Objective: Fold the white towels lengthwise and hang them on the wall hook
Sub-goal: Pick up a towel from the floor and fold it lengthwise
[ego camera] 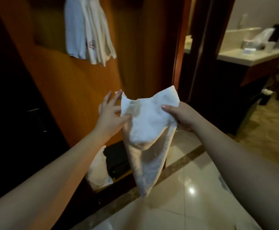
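While both forearms reach in from the near edge, a white towel (148, 130) hangs mid-air between the hands, over the tiled floor (193, 188). Right hand (180, 116) grips the towel's upper right edge, thumb on top, fingers curled under the cloth. Left hand (109, 116) is at the upper left corner: thumb pressed against the cloth, fingers spread and mostly straight, fingertips touching the corner; firm pinch or not, cannot tell. Towel sags in the middle and tapers to a point below, both top corners sticking up. Behind it, low and left, another white cloth (99, 170) lies beside a dark object, too dim to identify. Farther left, a wooden wall panel (72, 90). Hanging towels (89, 30) are high on that panel, blurred; hook not visible. Far right, a pale surface (251, 55) carries blurred small items.
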{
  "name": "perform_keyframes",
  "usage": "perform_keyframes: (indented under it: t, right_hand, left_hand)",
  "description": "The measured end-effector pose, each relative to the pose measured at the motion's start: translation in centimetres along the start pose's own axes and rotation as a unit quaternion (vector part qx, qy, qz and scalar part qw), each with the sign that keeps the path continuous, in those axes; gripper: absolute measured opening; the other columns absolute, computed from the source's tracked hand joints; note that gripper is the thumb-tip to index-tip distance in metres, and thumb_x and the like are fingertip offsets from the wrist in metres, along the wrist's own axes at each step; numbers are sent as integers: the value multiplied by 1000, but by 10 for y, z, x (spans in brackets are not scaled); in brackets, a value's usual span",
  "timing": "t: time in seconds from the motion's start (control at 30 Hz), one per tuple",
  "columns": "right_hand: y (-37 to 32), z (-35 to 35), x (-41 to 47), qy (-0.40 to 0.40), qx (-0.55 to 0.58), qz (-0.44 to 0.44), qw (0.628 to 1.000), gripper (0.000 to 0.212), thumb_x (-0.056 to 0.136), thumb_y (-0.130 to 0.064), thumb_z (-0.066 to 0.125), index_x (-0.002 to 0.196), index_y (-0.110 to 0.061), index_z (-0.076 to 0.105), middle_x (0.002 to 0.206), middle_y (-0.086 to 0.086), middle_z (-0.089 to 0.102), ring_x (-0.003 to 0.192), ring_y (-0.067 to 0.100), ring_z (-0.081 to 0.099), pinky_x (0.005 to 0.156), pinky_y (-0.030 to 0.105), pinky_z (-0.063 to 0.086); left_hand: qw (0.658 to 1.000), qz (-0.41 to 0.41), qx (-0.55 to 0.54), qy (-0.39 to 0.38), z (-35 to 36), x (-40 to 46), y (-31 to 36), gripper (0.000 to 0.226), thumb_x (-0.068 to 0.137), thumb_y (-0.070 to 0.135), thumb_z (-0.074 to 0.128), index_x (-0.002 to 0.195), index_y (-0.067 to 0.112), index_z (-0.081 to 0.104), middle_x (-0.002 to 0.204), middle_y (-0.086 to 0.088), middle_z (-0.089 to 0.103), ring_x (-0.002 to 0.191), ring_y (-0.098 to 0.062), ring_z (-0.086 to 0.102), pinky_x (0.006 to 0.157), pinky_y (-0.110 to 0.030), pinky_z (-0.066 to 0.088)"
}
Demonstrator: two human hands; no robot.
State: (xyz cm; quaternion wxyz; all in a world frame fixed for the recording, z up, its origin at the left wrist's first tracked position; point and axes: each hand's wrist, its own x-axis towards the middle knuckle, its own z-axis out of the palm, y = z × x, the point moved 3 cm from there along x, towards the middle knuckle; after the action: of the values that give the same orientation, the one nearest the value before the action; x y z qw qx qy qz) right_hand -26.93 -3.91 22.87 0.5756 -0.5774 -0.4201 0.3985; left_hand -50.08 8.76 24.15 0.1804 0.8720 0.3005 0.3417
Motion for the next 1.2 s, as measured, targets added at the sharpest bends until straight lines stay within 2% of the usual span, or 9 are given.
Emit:
perform_keyframes:
  t: [0.13,0.27,0.43,0.6,0.7,0.8,0.93,1.07,1.2]
  right_hand:
    - [-38,50,9,-32,-34,-47,998,41,83,-36,79,118,-16,70,115,5,75,106,25,72,92,41,58]
    - [-74,91,18,-63,-76,-103,990,39,85,-29,75,121,-14,69,116,5,74,106,26,72,94,42,56]
    - [-98,136,27,-93,-65,-140,984,28,86,-16,75,114,-15,71,112,6,76,104,26,73,94,41,57]
    - [-114,171,31,-80,-69,-178,978,29,73,-17,68,97,-30,78,103,0,78,97,20,74,83,33,59]
    - [-121,181,32,-81,-56,-184,978,33,70,-18,67,98,-32,77,102,0,78,96,18,74,76,27,58]
    - [-127,188,33,-85,-57,-188,977,34,70,-25,69,102,-32,76,104,0,77,98,19,74,82,32,59]
    - [-134,189,37,-46,-43,-179,982,24,83,-28,72,106,-25,72,100,2,76,95,22,73,88,42,59]
    - [-141,178,37,-4,3,-183,983,20,89,-26,73,108,-21,69,104,5,75,94,21,74,74,30,60]
    - [-150,151,33,58,34,-198,978,23,90,-18,70,112,-13,70,100,8,77,91,24,75,73,33,60]
  left_hand:
    - [989,93,109,26,-70,-11,0,28,76,36,63,51,39,51,158,14,31,154,-16,8,117,-40,4]
    - [979,113,172,5,-125,-21,-7,18,72,32,59,60,24,68,144,7,56,149,-13,26,116,-35,5]
    - [967,133,219,-3,-183,-37,-9,23,67,32,57,69,17,74,151,13,42,147,-3,14,117,-30,1]
    - [999,28,1,-19,-209,-53,6,33,64,18,54,82,-2,75,102,-8,76,107,-11,66,112,-26,34]
    - [990,-28,-136,38,-221,-61,13,46,61,11,52,96,-9,74,97,-18,75,89,-14,69,84,-31,53]
    - [970,-56,-234,38,-224,-63,20,49,57,3,49,98,-15,70,97,-41,66,84,-31,65,76,-39,50]
    - [982,-49,-179,45,-228,-58,25,11,75,-3,63,82,-5,71,74,-7,64,71,-13,59,66,-27,47]
    - [998,-21,-4,54,-238,-52,6,29,87,10,67,65,30,65,58,23,61,58,11,53,54,-9,37]
    - [994,-66,27,82,-253,-55,-28,37,83,32,79,67,23,47,52,19,49,49,2,41,48,-16,32]
